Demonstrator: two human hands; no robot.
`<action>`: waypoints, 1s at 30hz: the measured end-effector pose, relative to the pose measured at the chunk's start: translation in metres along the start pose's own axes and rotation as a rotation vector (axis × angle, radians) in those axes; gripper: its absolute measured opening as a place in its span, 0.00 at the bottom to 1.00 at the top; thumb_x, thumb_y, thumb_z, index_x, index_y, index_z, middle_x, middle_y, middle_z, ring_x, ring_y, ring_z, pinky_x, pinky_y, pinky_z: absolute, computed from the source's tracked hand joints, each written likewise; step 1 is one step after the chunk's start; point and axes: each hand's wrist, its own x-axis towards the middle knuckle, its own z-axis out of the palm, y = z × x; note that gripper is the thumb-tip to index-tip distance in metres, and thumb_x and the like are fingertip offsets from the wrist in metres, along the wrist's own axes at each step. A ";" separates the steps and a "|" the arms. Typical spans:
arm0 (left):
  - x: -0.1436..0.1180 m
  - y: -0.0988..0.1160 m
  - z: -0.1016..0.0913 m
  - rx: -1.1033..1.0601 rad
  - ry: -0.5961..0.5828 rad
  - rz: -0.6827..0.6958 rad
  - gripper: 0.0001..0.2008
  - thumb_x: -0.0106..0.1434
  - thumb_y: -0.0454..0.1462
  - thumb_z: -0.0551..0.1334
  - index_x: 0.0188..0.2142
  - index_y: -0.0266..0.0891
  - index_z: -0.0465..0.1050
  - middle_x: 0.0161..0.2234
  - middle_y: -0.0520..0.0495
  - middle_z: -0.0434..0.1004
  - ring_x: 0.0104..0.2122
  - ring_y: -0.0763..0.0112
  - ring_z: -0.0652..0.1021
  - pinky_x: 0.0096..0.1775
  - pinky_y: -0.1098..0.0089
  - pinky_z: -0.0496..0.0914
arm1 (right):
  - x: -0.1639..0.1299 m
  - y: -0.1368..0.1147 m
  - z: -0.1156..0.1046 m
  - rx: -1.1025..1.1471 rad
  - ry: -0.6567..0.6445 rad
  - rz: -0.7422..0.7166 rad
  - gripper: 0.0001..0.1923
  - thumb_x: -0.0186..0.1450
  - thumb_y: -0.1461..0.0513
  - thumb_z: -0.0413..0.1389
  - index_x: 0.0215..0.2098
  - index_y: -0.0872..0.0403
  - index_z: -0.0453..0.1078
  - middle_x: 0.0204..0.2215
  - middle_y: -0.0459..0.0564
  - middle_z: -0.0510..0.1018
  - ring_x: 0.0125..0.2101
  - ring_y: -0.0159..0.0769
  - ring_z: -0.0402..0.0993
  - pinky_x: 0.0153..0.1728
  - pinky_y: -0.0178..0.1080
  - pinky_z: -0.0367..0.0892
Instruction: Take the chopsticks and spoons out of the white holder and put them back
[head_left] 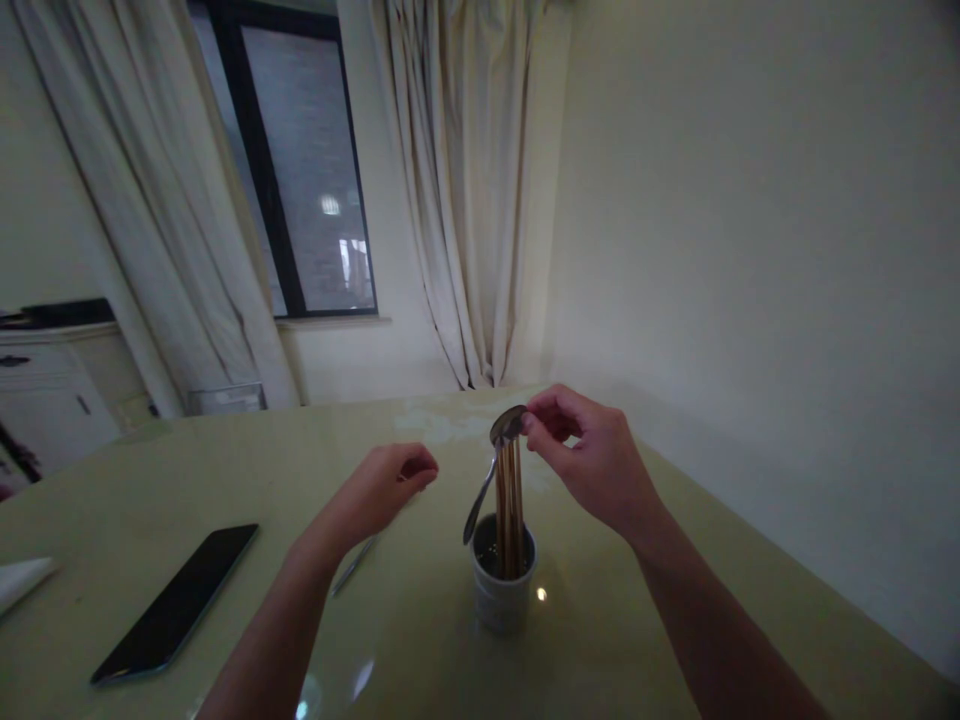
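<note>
At the middle of the worktop point(420, 640), a white cup point(501, 596) is standing upright, holding wooden chopsticks point(511, 510) and a metal spoon point(491, 470) leaning out leftward. My right hand point(592, 460) is pinching the spoon's top end, fingers point(534, 424) clamped on it. My left hand point(382, 490) is hovering just left, fingers loosely curled. A dark phone point(178, 602) is lying well apart at left.

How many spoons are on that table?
2. One spoon stands in the cup among the chopsticks, its bowl pinched by the right hand. A second utensil, probably a spoon, lies under the left hand, partly hidden.
</note>
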 end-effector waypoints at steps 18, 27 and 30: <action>0.004 -0.093 0.041 0.528 -0.189 -0.403 0.09 0.59 0.30 0.63 0.38 0.37 0.81 0.43 0.34 0.86 0.42 0.53 0.85 0.39 0.65 0.72 | 0.002 0.011 0.017 -0.532 -0.425 0.121 0.10 0.69 0.66 0.61 0.32 0.52 0.84 0.27 0.50 0.86 0.27 0.37 0.81 0.31 0.36 0.65; 0.002 -0.032 -0.003 0.048 -0.051 -0.147 0.08 0.64 0.39 0.61 0.33 0.38 0.77 0.33 0.46 0.85 0.32 0.66 0.82 0.34 0.70 0.69 | 0.001 0.001 0.015 -0.304 -0.284 0.036 0.10 0.73 0.59 0.61 0.36 0.53 0.83 0.29 0.48 0.86 0.26 0.35 0.80 0.30 0.36 0.66; -0.007 0.009 -0.012 -0.313 -0.044 0.078 0.11 0.66 0.45 0.64 0.36 0.38 0.76 0.32 0.48 0.84 0.30 0.70 0.79 0.33 0.71 0.69 | -0.002 -0.002 0.018 -0.143 -0.202 0.023 0.13 0.70 0.52 0.64 0.45 0.52 0.82 0.31 0.48 0.86 0.27 0.35 0.80 0.30 0.36 0.68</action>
